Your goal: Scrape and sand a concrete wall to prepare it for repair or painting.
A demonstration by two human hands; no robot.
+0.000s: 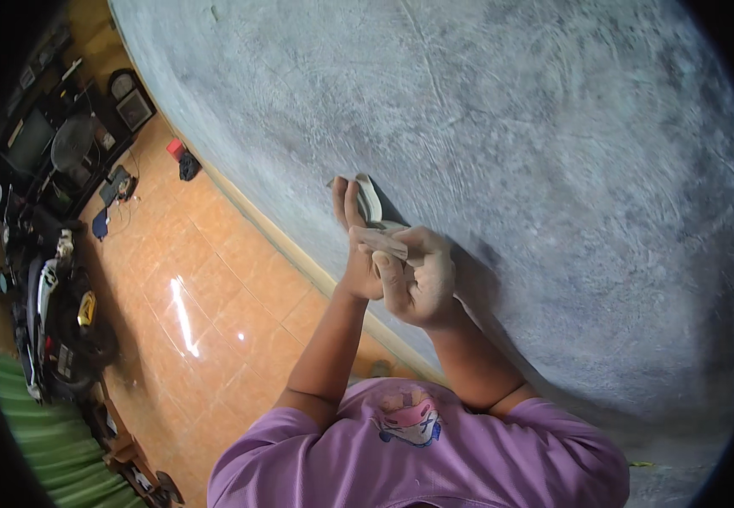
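My two hands meet in front of a grey-blue wall. My left hand point(362, 269) has two fingers stretched upward, while its other fingers are partly hidden behind the piece between the hands. Beside those raised fingers curls a thin, pale strip point(370, 201), like a bent sheet of sandpaper, its lower end running down into the hands. My right hand point(424, 278), whitened with dust, is closed in a pinch on a folded, pale piece point(385, 244). Whether the curled strip and the folded piece are one sheet, I cannot tell.
The mottled wall point(553, 169) fills the right side, with a pale skirting point(291, 258) along its foot. Orange tiles point(206, 288) cover the floor. At left stand a motorcycle point(54, 313), a green curtain point(45, 440), a fan point(73, 142) and a small red object point(175, 149).
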